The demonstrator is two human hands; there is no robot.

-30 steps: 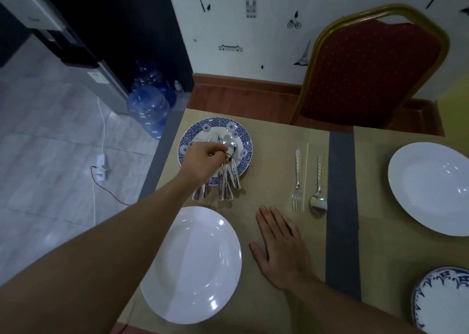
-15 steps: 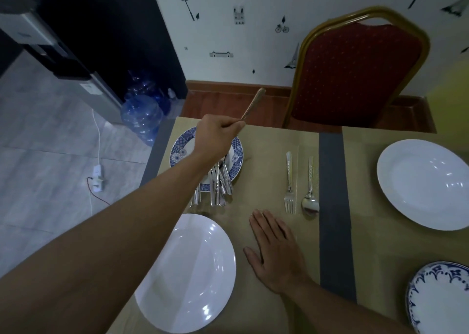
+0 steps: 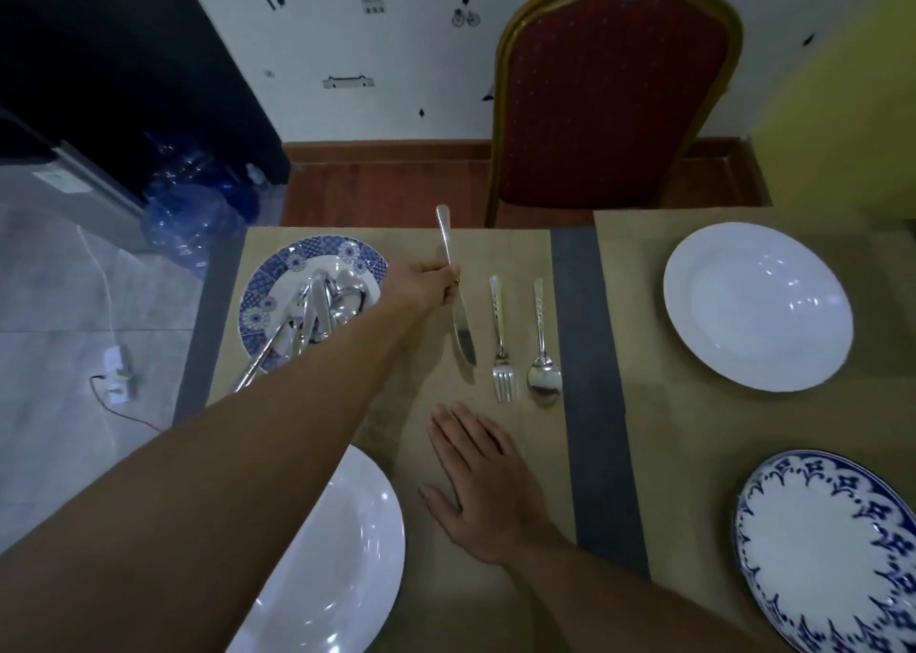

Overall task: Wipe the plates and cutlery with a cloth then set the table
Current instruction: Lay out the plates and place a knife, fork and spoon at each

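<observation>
**Table setting: first cutlery row under way**

Status. A fork (image 3: 501,340) and a spoon (image 3: 542,350) lie side by side on the tan placemat (image 3: 525,454), handles toward the chair (image 3: 614,102). The left hand (image 3: 426,288) pinches a knife (image 3: 457,295) at mid-handle, blade pointing toward the person, just left of the fork; whether the blade tip touches the mat cannot be told. The right hand (image 3: 476,489) lies flat and empty on the mat, fingers spread.

Remaining. By my judgement most of the setting is still to do: a pile of cutlery (image 3: 317,315) sits on the blue-patterned plate (image 3: 277,275), some handles hanging over its rim. Two white plates (image 3: 758,305) (image 3: 327,563) and a second blue-rimmed plate (image 3: 832,548) are out. No cloth is in view, so wiping cannot be confirmed.

Surroundings. The outstretched left forearm crosses above the near white plate. Blue water bottles (image 3: 188,221) and a power strip (image 3: 116,365) are on the floor, well apart from the table.
</observation>
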